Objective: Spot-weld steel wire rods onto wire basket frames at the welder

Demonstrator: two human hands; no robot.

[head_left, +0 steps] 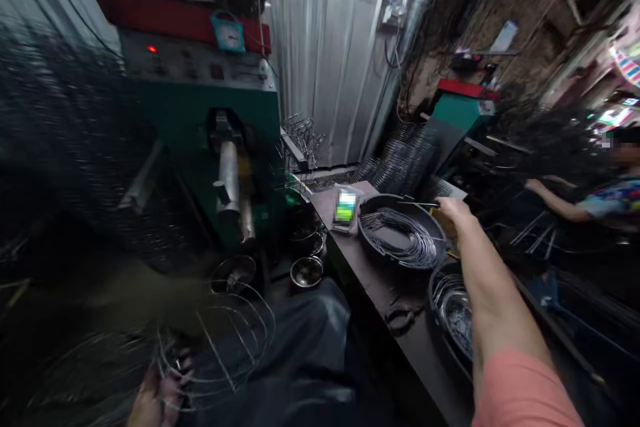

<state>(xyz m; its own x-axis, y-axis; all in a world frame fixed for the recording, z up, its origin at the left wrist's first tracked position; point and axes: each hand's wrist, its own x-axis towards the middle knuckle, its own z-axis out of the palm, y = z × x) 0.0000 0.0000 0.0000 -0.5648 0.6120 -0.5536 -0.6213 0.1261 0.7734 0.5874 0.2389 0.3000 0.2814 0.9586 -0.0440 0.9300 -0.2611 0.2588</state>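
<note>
My left hand point(154, 401) is low at the bottom left, gripping a blurred frame of bent wire point(215, 347). My right hand point(453, 213) reaches over the rim of a black round pan point(380, 240) holding coiled wire. Its fingers appear closed on a thin metal rod point(417, 204) lying across the pan. Just nearer stands a second black pan point(450, 310) with more wire, partly behind my right forearm. A phone point(346, 207) in a clear bag lies on the dark workbench point(400, 340), left of the first pan.
A green wire-working machine point(210, 107) with a red top stands left of the bench. Steel bowls point(307, 271) sit below the bench edge. Stacked wire rings point(405, 160) lean behind it, against a corrugated metal wall point(320, 47). A co-worker's arm point(555, 203) works at the right.
</note>
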